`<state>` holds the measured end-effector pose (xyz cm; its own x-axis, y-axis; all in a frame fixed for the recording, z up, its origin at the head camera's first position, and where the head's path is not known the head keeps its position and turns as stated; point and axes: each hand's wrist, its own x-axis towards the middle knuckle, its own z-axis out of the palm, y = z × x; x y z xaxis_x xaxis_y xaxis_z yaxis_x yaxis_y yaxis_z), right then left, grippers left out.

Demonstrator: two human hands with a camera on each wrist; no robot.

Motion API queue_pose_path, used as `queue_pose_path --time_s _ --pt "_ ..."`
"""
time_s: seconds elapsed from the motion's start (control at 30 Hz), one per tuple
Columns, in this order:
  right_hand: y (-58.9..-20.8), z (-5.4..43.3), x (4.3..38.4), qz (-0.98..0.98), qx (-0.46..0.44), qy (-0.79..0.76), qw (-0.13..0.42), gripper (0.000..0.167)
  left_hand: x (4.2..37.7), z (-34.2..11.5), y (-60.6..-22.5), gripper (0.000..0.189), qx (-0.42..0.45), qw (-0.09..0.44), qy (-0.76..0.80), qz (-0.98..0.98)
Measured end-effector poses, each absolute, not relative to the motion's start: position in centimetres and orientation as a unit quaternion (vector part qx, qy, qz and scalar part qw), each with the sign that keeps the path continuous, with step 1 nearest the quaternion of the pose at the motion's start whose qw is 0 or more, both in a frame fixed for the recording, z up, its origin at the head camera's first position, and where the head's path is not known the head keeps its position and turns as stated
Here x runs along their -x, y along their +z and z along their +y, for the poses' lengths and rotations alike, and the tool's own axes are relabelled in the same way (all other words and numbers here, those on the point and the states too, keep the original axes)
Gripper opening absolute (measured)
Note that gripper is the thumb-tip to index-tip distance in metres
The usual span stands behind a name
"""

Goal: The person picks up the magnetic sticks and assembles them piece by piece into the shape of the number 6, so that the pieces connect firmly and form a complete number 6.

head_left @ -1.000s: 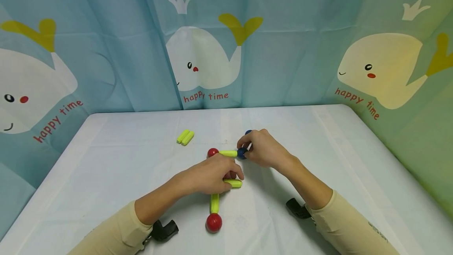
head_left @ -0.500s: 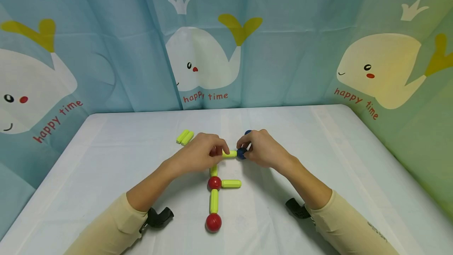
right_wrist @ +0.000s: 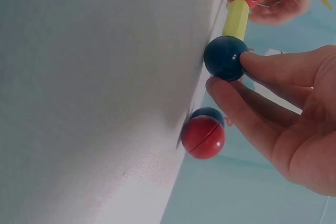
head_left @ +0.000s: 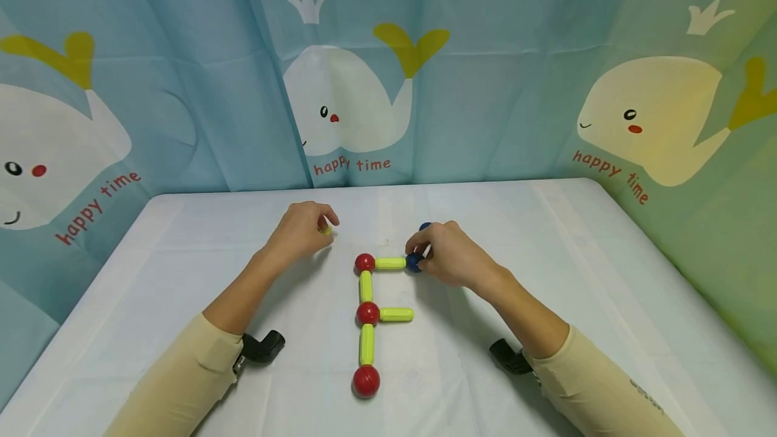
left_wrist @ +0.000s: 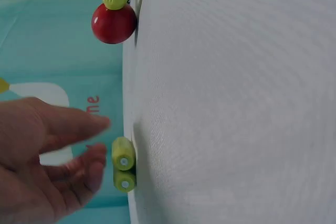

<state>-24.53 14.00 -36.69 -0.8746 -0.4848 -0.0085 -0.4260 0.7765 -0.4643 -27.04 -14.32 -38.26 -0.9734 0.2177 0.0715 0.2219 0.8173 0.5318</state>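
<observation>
One blue ball (right_wrist: 224, 59) (in right hand (head_left: 454, 256))

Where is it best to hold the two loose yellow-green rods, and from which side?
Probably at the middle of the loose yellow-green rods, from above, pinching across their outer sides: they lie side by side on the table, with nothing on top.

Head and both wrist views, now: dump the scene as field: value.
left hand: beside two loose green sticks, not gripping
right hand: pinches blue ball
column: three red balls, two sticks between
upper side stick: runs from top red ball to pinched blue ball
lower side stick: from middle red ball, other end bare
spare balls: red one partly hiding blue one
surface: white table
</observation>
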Motion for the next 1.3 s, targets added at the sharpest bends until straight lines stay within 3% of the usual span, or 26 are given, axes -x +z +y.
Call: queue_pose_path --time_s 0.2,0.73,1.3 --pt "-36.7 13.9 24.6 0.941 0.242 -0.229 0.062 0.026 27.2 -14.7 -38.5 0.032 0.086 0.008 -0.264 -0.961" --pt "-36.7 14.0 24.4 0.941 0.239 -0.231 0.066 0.027 27.4 -14.5 -39.3 0.025 0.083 0.027 -0.229 -0.97" --pt "-36.9 14.1 24.6 0.939 0.244 -0.233 0.065 0.027 26.5 -13.8 -38.0 0.031 0.088 -0.028 -0.211 -0.973"
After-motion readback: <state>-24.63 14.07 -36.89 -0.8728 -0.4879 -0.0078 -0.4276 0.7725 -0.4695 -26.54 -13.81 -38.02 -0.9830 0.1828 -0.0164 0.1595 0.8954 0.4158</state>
